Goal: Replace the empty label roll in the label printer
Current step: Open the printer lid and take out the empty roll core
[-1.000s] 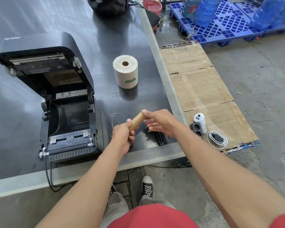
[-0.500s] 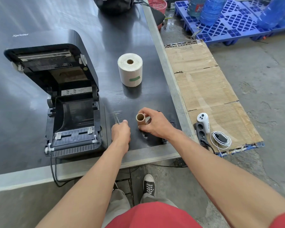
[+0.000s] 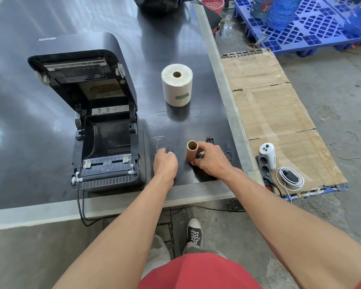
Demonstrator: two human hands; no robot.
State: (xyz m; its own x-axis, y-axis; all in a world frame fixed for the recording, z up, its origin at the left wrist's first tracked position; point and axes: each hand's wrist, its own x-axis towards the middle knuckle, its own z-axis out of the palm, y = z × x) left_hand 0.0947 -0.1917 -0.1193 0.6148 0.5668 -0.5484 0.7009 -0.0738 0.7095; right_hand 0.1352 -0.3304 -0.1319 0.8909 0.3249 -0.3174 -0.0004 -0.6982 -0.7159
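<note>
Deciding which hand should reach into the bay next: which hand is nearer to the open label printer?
Left. The left hand lies just right of the printer, beside its base. The right hand is farther right, beyond the left, gripping the cardboard core.

Bright, even daylight. Your table [image 3: 19,126] throws broad white glare streaks left of the printer [image 3: 104,130] and behind it. Right of the printer, the paper roll [image 3: 176,84] casts only a soft shadow and a dim reflection on its near side. Focus is sharp throughout, no motion blur. The wide lens bows the table edge in front of the printer.
</note>
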